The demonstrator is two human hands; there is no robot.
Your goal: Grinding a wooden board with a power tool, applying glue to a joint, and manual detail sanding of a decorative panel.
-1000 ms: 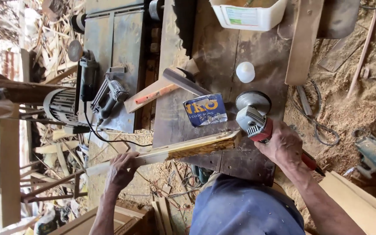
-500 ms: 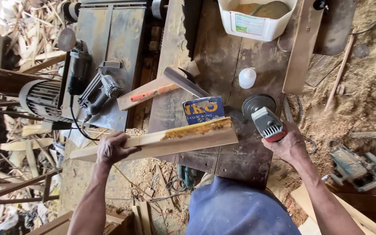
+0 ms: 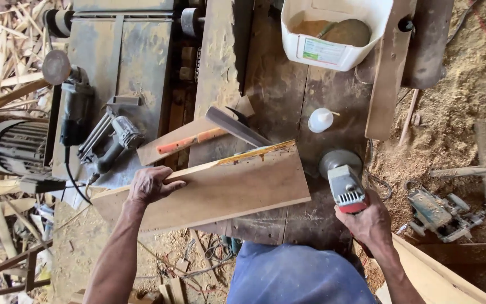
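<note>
A long wooden board lies across the dark workbench, its broad face up, with a yellowish streak along its far edge. My left hand grips the board's far edge near its left end. My right hand holds a grey and red angle grinder by its body, just right of the board, its disc resting on the bench.
On the bench lie a hatchet with an orange handle, a small white glue bottle and a white tub of brownish matter. A nail gun and a dark power tool rest at the left. Sawdust and another power tool cover the ground at the right.
The board has been turned from standing on edge to lying flat, and now covers a small blue box. My right hand has shifted the grinder slightly to the right.
</note>
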